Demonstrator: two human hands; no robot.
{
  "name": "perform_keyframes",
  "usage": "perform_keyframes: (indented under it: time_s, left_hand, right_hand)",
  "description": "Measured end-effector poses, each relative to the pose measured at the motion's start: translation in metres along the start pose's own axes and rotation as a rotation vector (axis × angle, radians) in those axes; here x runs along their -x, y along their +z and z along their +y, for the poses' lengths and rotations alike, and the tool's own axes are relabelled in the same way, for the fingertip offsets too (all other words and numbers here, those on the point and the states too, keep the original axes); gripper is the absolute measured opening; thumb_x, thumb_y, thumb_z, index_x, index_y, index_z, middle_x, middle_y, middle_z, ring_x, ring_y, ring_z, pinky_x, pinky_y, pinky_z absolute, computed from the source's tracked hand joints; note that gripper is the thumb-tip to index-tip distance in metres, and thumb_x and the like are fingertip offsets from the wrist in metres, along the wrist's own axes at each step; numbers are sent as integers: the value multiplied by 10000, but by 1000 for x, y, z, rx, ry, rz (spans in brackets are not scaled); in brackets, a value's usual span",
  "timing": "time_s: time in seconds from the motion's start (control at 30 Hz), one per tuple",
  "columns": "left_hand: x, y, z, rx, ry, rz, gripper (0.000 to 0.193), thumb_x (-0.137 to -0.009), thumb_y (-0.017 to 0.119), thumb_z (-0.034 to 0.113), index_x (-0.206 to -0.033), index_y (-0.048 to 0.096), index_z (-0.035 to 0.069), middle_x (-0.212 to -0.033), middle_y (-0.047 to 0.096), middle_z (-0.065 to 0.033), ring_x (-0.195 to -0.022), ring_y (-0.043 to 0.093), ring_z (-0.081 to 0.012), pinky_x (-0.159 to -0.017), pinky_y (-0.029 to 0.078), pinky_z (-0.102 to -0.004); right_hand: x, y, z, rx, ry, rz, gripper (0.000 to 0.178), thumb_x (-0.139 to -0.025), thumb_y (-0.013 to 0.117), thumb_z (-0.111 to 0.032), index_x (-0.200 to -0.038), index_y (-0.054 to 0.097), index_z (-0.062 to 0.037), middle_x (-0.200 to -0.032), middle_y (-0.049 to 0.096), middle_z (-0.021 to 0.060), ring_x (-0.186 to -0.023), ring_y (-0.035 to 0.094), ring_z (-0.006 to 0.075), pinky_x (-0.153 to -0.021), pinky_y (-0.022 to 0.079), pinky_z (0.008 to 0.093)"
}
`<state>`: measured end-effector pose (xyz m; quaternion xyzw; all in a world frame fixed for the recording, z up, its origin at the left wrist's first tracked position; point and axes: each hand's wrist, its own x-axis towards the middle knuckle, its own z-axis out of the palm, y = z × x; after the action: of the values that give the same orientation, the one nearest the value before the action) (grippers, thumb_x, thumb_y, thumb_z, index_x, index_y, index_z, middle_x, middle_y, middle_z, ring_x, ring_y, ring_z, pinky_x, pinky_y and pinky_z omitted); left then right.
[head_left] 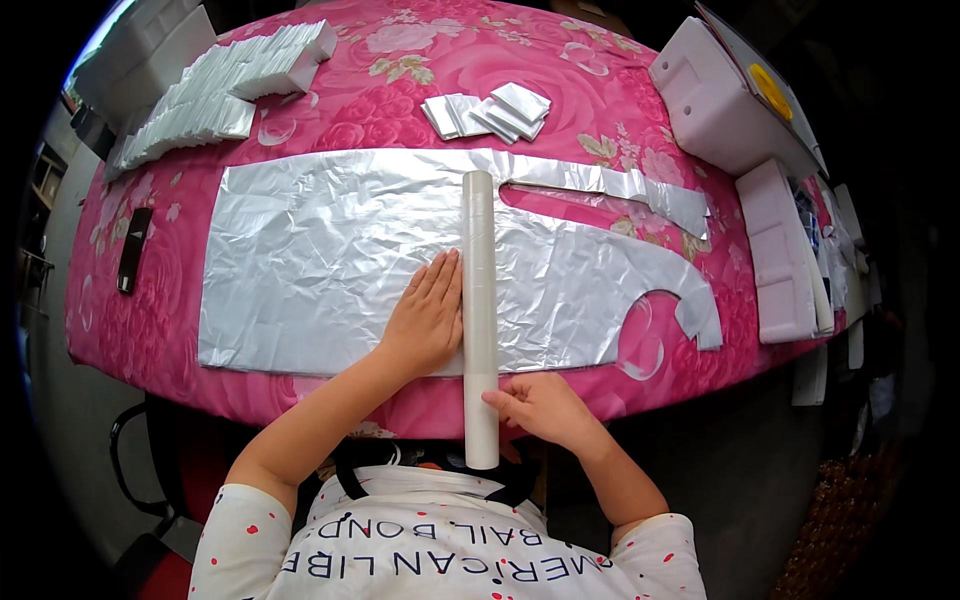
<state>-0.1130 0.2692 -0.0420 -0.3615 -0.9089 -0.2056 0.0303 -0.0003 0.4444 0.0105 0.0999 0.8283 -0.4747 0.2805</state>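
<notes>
A large crinkled silver sheet (320, 260), shaped like an apron with curved cut-outs and narrow straps at its right end, lies flat on the table. Across its middle rests a long whitish roll (480, 290), its near end jutting past the table edge toward my body. My left hand (428, 312) is spread flat on the sheet, fingers pointing away, right against the roll's left side. My right hand (540, 408) grips the roll near its close end, thumb on the side; its other fingers are curled and partly hidden.
The table has a pink flowered cloth (620, 90). Folded silver packets (490, 110) lie beyond the sheet, and long rows of stacked white packets (215, 90) stand far left. A dark narrow object (134, 250) is at left. White foam boxes (775, 260) line the right edge.
</notes>
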Motion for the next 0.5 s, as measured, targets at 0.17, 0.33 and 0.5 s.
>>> perform_keyframes:
  time_s: [0.17,0.33,0.5]
  left_hand:
    - [0,-4,-1,-21,19,-40,590,-847,373,194,-1346,259,-99,-1429,244,-234,-1347,212,-331,-1109,148,-410]
    - [0,-4,-4,-11,19,-36,556,-859,364,186,-1330,298,-101,-1409,274,-251,-1339,231,-342,-1106,153,-417]
    - [-2,-8,0,-12,12,-47,561,-853,365,180,-1332,295,-103,-1408,282,-243,-1332,249,-336,-1103,164,-411]
  right_hand:
    - [-93,-48,-46,-40,-83,106,460,-866,581,-385,-909,630,70,-723,633,75,-631,591,103,-590,481,224]
    - [-177,-84,-73,-594,-31,-25,434,-897,513,-425,-978,587,-5,-885,625,92,-790,604,148,-707,508,257]
    - [-231,-96,-72,-1457,-89,185,289,-923,478,-297,-1033,548,-39,-977,633,112,-905,620,215,-772,507,343]
